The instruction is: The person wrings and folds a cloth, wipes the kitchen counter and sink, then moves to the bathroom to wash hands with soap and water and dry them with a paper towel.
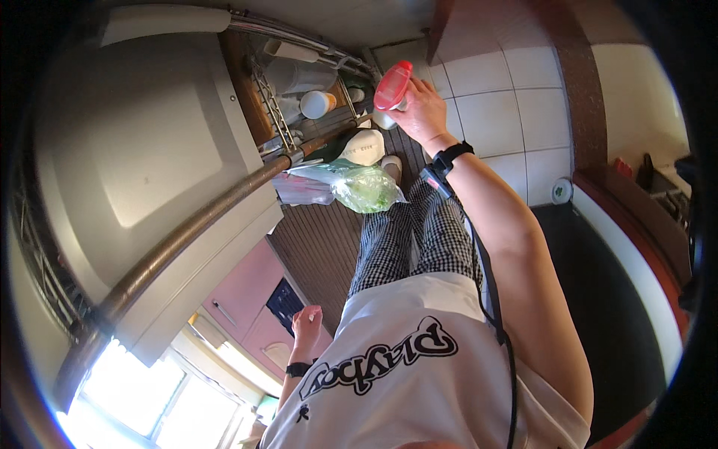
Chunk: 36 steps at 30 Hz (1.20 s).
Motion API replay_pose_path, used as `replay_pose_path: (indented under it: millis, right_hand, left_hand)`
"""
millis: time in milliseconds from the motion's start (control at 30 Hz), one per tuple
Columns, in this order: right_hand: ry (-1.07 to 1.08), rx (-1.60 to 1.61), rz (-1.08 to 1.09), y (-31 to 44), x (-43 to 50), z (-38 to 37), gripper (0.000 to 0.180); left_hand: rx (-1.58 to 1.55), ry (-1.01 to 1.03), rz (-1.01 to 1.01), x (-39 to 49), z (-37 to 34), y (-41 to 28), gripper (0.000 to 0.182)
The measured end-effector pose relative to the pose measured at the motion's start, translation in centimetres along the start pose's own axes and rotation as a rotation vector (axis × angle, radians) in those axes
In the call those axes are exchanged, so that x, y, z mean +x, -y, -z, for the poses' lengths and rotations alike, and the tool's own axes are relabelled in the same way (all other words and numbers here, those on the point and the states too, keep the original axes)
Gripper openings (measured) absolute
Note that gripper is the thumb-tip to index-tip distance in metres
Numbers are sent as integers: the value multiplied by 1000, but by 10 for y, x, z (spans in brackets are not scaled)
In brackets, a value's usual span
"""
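My right hand (420, 112) is raised ahead of me, gripping a small container with a red lid (394, 86). The lid faces up and is tilted; most of the container's body is hidden beneath the lid and my fingers. Low on the left, beside my body, is my left hand (307, 325), its fingers curled in and nothing visible in them. A clear plastic bag with green contents (367, 188) hangs from the rack in front of my legs. Close by the red lid, on a wire shelf, stands a white-lidded tub (315, 105) with an orange band.
A brown metal pole (224, 193) of the rack runs along my left, beside a large white panel (146, 151). White wall tiles (485, 101) and a dark red counter edge (634, 224) lie right. Behind on the left are pink cabinets (247, 297) and a bright window (162, 393).
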State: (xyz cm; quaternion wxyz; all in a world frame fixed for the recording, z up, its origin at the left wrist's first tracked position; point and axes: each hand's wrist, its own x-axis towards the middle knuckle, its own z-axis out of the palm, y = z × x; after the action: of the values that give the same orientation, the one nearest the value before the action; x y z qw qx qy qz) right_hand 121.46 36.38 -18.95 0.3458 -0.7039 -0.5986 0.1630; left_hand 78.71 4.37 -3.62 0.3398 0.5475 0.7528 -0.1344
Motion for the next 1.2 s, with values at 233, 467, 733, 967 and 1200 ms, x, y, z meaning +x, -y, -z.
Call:
replay_pose_path:
  millis: [233, 467, 733, 967, 1200]
  right_hand:
    - [180, 143, 38, 35, 28, -48, 39]
    - [317, 229, 14, 45, 27, -68, 39]
    - [213, 282, 164, 60, 21, -89, 34]
    - [117, 208, -52, 54, 14, -97, 32]
    - [117, 197, -95, 59, 17, -102, 35]
  left_hand:
    - [-195, 10, 183, -46, -35, -1, 16]
    - [-353, 89, 367, -68, -56, 18, 18]
    - [-305, 82, 335, -51, -56, 20, 18]
    - [-388, -6, 250, -46, -63, 25, 16]
    - [-317, 61, 289, -44, -58, 17, 14]
